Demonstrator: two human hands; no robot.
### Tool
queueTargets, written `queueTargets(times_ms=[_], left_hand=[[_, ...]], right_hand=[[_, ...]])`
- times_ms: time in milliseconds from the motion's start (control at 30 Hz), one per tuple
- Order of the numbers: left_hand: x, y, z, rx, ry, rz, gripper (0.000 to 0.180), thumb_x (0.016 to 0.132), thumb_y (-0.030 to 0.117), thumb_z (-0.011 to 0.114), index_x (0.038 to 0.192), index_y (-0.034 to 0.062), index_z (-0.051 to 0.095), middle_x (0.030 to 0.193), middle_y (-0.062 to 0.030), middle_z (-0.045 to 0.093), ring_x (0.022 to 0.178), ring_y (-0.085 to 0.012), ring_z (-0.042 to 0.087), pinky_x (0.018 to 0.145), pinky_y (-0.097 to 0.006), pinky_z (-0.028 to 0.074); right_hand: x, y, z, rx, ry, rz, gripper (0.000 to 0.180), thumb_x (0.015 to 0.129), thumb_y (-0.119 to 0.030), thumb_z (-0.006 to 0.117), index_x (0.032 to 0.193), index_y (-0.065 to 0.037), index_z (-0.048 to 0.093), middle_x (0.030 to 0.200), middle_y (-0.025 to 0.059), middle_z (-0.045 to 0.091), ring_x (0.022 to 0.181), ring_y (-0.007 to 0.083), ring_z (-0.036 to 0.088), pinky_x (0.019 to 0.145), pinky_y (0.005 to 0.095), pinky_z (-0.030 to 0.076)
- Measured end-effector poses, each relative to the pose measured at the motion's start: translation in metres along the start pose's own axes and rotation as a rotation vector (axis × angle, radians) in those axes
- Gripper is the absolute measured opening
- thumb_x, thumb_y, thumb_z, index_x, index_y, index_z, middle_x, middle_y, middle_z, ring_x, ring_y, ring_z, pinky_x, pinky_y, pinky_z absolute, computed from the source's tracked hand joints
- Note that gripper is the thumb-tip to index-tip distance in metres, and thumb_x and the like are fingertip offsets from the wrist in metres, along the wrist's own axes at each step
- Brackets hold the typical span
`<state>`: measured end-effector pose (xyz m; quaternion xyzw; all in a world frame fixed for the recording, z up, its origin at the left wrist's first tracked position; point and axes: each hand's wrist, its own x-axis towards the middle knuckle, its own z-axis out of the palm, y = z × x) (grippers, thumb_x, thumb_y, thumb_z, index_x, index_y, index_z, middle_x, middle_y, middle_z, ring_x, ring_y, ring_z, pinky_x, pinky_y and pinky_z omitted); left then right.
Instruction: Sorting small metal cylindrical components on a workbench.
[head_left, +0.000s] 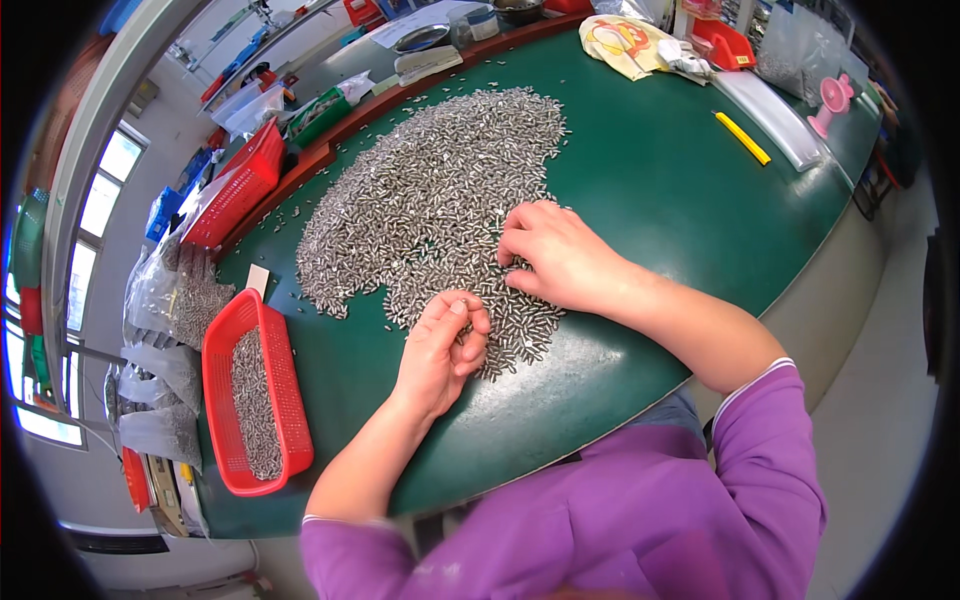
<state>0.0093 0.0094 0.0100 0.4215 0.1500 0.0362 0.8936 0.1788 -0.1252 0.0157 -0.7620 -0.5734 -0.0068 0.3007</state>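
Note:
A broad pile of small, silvery metal pieces (430,170), short and rod-like, spreads over the green tabletop (660,190). At the pile's near edge my left hand (445,340) is closed, palm partly up, with thumb and forefinger pressed together; whatever sits between them is too small to make out. My right hand (555,255) rests on the right side of the pile, its fingers bent and its thumb apart from them, touching the loose pieces. The fingertips are partly lost among the metal.
Left of the pile stands a red perforated basket (297,400) holding more metal pieces. Filled clear bags (165,400) lie beyond it. Another red basket (240,185) sits past the raised red edge. At right lie a yellow strip (742,138) and a small pink fan (833,100).

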Motion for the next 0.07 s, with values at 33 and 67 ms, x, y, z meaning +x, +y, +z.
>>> queueTargets(times_ms=[33, 67], left_hand=[[0.0001, -0.0001, 0.0000, -0.012, -0.006, -0.004, 0.011, 0.097, 0.015, 0.049, 0.106, 0.0073, 0.050, 0.086, -0.0062, 0.055, 0.056, -0.0080, 0.041, 0.043, -0.019, 0.031], [0.0003, -0.0001, -0.0003, -0.023, -0.012, -0.006, 0.012, 0.097, 0.016, 0.049, 0.106, 0.0073, 0.050, 0.086, -0.0063, 0.055, 0.056, -0.0088, 0.042, 0.043, -0.019, 0.032]], right_hand=[[0.0006, 0.0035, 0.0039, 0.024, -0.030, 0.003, 0.021, 0.074, -0.018, 0.071, 0.090, -0.008, 0.063, 0.101, 0.0080, 0.056, 0.104, 0.0282, 0.052, 0.091, 0.0416, 0.042], [0.0025, 0.0048, 0.0080, 0.048, -0.059, 0.004, 0.022, 0.073, -0.018, 0.071, 0.091, -0.008, 0.063, 0.102, 0.0085, 0.056, 0.105, 0.0283, 0.052, 0.091, 0.0423, 0.042]])
